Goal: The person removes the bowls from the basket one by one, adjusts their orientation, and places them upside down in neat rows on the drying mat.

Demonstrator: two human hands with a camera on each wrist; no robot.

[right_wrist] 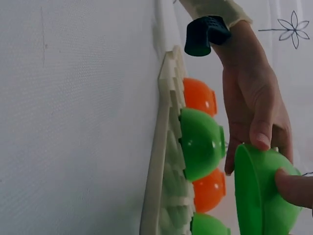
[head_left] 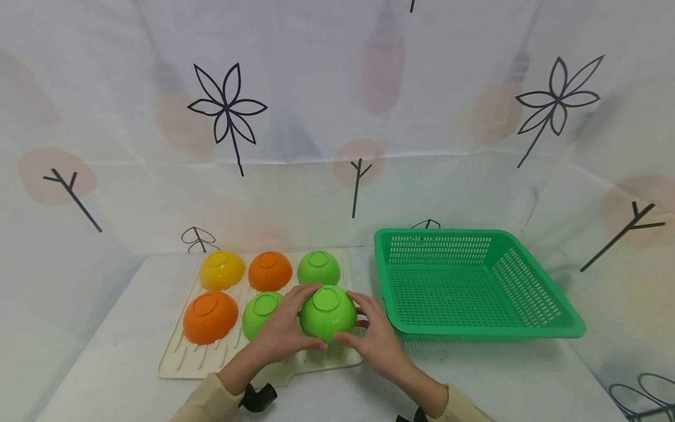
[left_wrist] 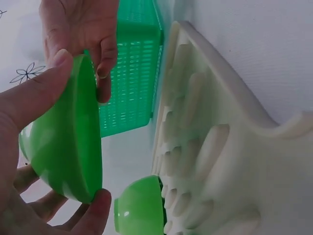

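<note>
A green bowl (head_left: 328,319), turned upside down, is held between both hands above the cream drying rack (head_left: 171,363). My left hand (head_left: 287,328) grips its left side, thumb at the near side and fingers spread around the rim. On the opposite side my right hand (head_left: 378,334) holds the bowl with its thumb and fingers. Daylight shows between the bowl's rim and the rack in the left wrist view. Next to the left hand, another green bowl (head_left: 257,313) lies upside down on the rack, partly hidden by that hand.
More upturned bowls rest on the rack: an orange bowl (head_left: 210,319) at front left, and behind, a yellow bowl (head_left: 221,269), an orange bowl (head_left: 270,271) and a green bowl (head_left: 319,268). A green perforated basket (head_left: 482,331) stands right of the rack, on the white-covered table (head_left: 121,334).
</note>
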